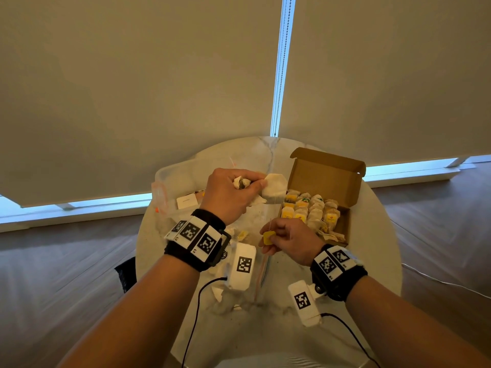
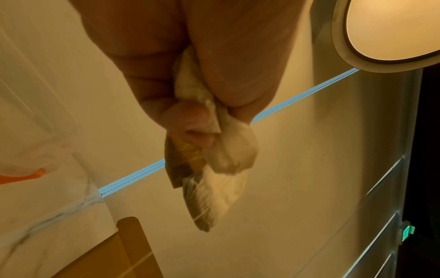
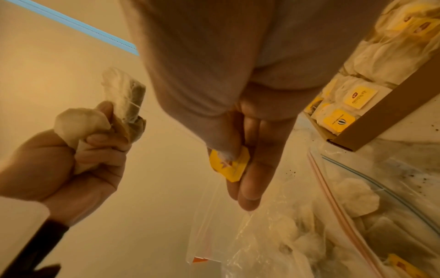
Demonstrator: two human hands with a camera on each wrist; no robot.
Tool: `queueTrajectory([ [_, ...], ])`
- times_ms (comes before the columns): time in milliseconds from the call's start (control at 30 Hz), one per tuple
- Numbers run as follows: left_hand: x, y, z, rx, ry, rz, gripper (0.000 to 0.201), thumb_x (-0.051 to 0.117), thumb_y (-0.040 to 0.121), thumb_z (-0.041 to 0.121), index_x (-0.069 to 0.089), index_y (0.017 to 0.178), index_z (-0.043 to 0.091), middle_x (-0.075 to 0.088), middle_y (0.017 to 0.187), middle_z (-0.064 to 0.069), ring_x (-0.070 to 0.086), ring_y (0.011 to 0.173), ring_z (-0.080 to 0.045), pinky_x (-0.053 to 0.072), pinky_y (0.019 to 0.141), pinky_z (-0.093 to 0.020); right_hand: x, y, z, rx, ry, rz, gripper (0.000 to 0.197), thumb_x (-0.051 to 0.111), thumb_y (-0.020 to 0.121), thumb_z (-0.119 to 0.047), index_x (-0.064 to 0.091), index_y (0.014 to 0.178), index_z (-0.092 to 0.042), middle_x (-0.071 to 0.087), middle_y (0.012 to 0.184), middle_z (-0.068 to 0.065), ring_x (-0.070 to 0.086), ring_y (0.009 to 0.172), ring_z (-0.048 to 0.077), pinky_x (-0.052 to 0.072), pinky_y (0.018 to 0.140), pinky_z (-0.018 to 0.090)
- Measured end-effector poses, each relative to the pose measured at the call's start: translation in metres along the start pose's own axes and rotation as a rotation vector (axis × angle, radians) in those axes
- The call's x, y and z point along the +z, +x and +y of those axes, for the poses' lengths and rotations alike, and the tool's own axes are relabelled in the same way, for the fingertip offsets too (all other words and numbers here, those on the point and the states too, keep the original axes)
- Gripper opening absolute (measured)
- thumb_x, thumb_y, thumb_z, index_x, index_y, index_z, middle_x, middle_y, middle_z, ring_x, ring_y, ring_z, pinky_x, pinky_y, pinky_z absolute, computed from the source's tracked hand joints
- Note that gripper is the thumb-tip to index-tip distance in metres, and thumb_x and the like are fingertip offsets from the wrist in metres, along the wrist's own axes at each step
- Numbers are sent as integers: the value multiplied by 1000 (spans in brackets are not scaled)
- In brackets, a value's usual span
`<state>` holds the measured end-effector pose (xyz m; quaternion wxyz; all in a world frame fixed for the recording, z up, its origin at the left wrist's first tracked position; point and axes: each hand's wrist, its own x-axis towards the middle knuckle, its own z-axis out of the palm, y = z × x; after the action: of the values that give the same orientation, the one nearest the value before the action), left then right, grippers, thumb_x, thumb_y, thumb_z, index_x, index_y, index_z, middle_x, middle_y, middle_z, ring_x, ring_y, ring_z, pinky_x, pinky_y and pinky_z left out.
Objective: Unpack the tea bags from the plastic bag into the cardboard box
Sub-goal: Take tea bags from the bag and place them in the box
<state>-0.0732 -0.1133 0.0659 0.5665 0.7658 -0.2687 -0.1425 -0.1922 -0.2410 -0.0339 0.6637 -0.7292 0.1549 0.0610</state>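
My left hand (image 1: 233,193) (image 2: 190,105) (image 3: 78,159) is raised above the table and grips a bunch of pale tea bags (image 1: 273,191) (image 2: 214,169) (image 3: 119,105). My right hand (image 1: 289,240) (image 3: 243,143) pinches a yellow paper tag (image 1: 268,238) (image 3: 229,165) between thumb and fingers; a thin string runs from the tag toward the tea bags. The open cardboard box (image 1: 326,173) (image 3: 381,120) stands at the right, packed with rows of tea bags. The clear zip plastic bag (image 1: 239,288) (image 3: 357,225) lies under my hands with several tea bags inside.
The round white marble table (image 1: 372,235) carries a second clear plastic bag (image 1: 172,187) at the left, holding a white card. A wooden floor surrounds the table, window blinds hang behind it. Cables trail from both wrist cameras.
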Motion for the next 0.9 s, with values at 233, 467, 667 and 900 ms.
queueTrajectory([
  [233,2,0,-1,-25,-6,12,8,75,84,14,78,91,11,74,80,-3,53,43,1,42,43,-15,0,5,5,7,-20,67,11,63,85,8,61,83,-2,69,86,30,71,75,30,60,70,39],
  [467,0,-3,0,-55,-12,-14,6,75,84,15,78,89,14,74,79,0,53,43,0,42,43,-17,-18,19,-4,-17,-219,398,5,75,82,-12,77,85,-15,70,69,2,60,55,11,50,53,23],
  [667,-4,-10,-4,-93,12,-60,8,74,84,14,76,83,21,74,80,-3,53,42,-5,44,42,-22,-38,21,-43,-28,31,499,9,63,90,-5,72,93,-3,71,73,6,65,53,5,54,54,18],
  [900,1,-16,-16,-119,46,-85,7,73,85,10,78,90,10,67,65,10,54,44,5,40,46,-9,-43,15,-80,-234,70,479,21,65,86,2,69,103,-10,72,76,14,70,68,21,57,61,28],
])
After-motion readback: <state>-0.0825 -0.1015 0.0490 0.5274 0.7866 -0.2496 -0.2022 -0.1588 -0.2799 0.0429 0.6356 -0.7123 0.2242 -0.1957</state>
